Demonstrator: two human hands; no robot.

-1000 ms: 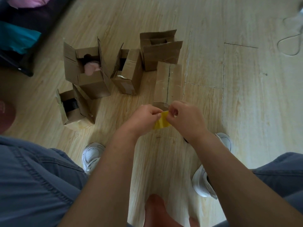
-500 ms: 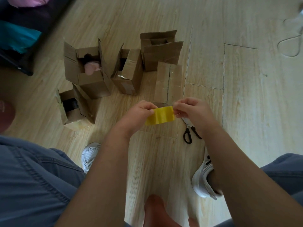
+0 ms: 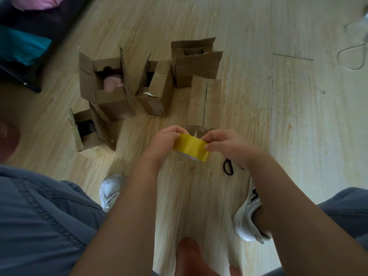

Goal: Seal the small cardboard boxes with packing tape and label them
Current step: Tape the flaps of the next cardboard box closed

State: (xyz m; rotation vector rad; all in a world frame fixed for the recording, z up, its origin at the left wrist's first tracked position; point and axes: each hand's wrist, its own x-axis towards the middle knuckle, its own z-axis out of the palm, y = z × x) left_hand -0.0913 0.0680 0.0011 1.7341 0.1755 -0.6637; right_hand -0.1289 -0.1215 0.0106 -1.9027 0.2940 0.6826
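I hold a yellow roll of packing tape [image 3: 190, 147] above the wooden floor with both hands. My left hand [image 3: 165, 142] grips its left side. My right hand [image 3: 225, 145] pinches its right edge between thumb and fingers. Just beyond the roll lies a closed cardboard box [image 3: 205, 102] with its flaps meeting in a seam. Further back stand several open boxes: one with a pink item inside [image 3: 105, 90], one on its side [image 3: 155, 92], one at the rear [image 3: 196, 60] and one at the left with something dark inside [image 3: 89, 130].
Black-handled scissors [image 3: 229, 167] lie on the floor under my right wrist. My white shoes [image 3: 111, 188] [image 3: 249, 214] flank the space below the hands. A thin cord [image 3: 356, 48] loops at the far right. Dark furniture [image 3: 23, 36] stands at the upper left.
The tape roll has turned from a small end-on patch to a wide band. My hands have spread apart and lifted slightly, uncovering the scissors.
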